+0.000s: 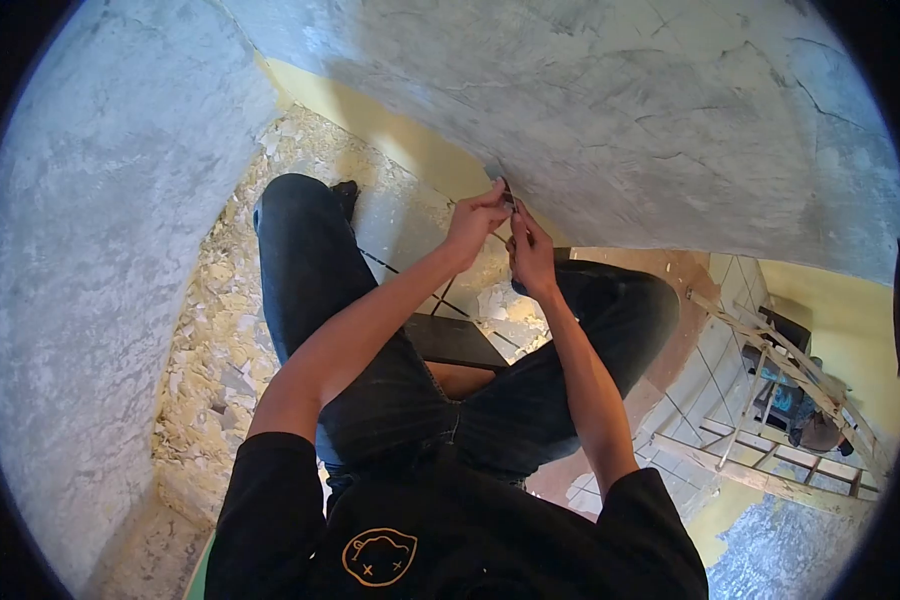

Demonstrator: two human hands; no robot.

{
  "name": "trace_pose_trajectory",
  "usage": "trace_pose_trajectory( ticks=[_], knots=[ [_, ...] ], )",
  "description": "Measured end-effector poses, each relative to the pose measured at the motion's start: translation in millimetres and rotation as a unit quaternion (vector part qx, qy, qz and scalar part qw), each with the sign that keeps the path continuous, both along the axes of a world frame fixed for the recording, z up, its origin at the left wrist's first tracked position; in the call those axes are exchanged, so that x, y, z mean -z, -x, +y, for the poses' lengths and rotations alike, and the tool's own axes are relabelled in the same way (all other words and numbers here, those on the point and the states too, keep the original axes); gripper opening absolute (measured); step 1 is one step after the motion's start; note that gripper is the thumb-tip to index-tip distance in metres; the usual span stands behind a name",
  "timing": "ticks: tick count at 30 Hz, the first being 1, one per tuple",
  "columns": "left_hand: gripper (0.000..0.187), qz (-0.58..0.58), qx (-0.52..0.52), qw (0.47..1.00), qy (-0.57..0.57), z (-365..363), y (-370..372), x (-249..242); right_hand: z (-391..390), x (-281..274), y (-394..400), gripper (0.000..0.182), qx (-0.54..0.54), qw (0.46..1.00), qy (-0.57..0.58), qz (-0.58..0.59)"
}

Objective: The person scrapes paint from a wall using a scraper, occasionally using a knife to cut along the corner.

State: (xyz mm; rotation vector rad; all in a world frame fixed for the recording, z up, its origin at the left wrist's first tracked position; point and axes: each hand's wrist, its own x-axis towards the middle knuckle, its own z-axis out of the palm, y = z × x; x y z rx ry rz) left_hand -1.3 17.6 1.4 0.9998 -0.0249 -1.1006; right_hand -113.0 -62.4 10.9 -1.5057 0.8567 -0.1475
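A small scraper (509,198) with a dark handle is held in both hands at the lower part of the grey wall. Its greyish blade (494,173) is against the wall near the edge of the yellow strip. My left hand (474,228) pinches the tool close to the blade. Just beside it, my right hand (532,256) is closed around the handle end. Fingers cover much of the tool. The grey wall (630,110) shows rough, scratched patches, and a band of yellow paint (410,130) runs along its bottom.
Peeled paint flakes (220,330) lie thickly over the floor at left. Between my bent legs is a dark-topped seat or box (457,340). A wooden ladder (740,450) lies at right beside dark bundled things (820,430). Another rough wall (90,270) rises at left.
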Motion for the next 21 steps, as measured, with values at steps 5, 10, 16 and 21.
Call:
trace_pose_trajectory(
  ticks=[5, 10, 16, 21],
  knots=[
    [0.049, -0.001, 0.016, 1.0, -0.002, 3, -6, 2, -1, 5, -3, 0.045, -0.015, 1.0, 0.009, -0.006],
    [0.027, 0.065, -0.055, 0.996, 0.016, 2, 9, -8, 0, 10, 19, 0.044, -0.011, 0.999, 0.009, -0.04],
    [0.049, 0.001, -0.004, 1.0, 0.008, 0, -2, 4, 0, 3, -1, 0.044, 0.002, 1.0, -0.007, -0.005],
    [0.051, -0.008, 0.023, 1.0, -0.02, 8, -7, -1, 1, 3, -4, 0.045, -0.02, 1.0, -0.004, 0.005]
  ],
)
